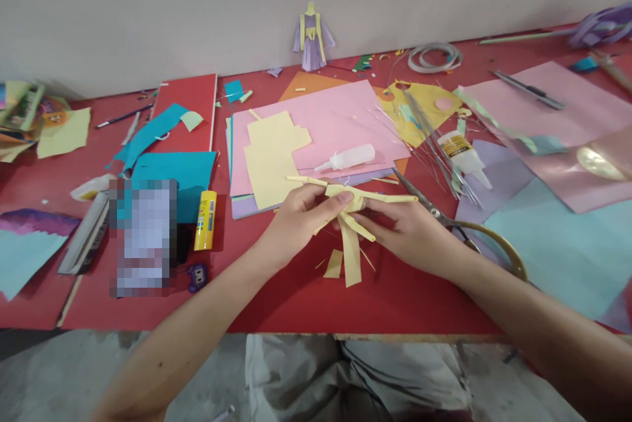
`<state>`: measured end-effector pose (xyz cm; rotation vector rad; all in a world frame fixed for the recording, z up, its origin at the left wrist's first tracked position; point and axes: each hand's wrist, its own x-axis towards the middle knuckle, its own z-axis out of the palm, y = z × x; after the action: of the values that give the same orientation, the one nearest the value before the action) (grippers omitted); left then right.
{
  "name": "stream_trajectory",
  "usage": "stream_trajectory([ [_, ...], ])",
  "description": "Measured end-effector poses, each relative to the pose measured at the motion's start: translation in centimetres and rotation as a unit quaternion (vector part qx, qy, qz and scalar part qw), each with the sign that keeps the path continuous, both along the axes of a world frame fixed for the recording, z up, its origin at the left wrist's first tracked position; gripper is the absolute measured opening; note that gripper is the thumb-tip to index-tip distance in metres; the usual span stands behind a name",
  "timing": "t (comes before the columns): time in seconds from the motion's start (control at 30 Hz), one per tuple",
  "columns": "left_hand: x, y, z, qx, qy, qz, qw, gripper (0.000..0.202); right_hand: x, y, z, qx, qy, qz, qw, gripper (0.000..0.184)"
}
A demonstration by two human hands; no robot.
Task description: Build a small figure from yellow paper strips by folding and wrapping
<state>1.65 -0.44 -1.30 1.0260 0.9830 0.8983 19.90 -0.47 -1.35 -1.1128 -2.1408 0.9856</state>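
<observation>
Both hands hold a pale yellow paper figure (351, 237) over the red table, with thin rolled paper limbs sticking out to both sides and a flat strip hanging down. My left hand (311, 211) pinches its middle, thumb on top. From the other side, the fingers of my right hand (395, 221) close round the figure, partly hidden behind it. A small yellow paper scrap (334, 264) lies beneath. Just beyond the hands is a small clear squeeze bottle (345, 158) on stacked pink paper (326, 112), beside a cut sheet of pale yellow paper (270, 158).
Large scissors (444, 219) lie by my right forearm, near a glue bottle (464, 153) and thin wires (434, 139). To the left are a yellow glue stick (205, 221), a pixelated object (145, 237) and a box cutter (85, 234). A paper doll (311, 40) stands against the wall.
</observation>
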Motion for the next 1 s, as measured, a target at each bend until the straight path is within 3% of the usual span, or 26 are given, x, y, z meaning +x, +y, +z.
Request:
stream_trajectory([
  [0.73,0.04,0.01,-0.2,-0.022,-0.041,0.014,0.999,0.021,0.02,-0.11,0.37,0.023,-0.004,-0.006,1.0,0.034],
  [1.0,0.4,-0.22,0.13,0.001,-0.056,0.047,0.997,0.019,0.05,-0.34,0.51,-0.012,0.015,0.004,1.0,0.031],
])
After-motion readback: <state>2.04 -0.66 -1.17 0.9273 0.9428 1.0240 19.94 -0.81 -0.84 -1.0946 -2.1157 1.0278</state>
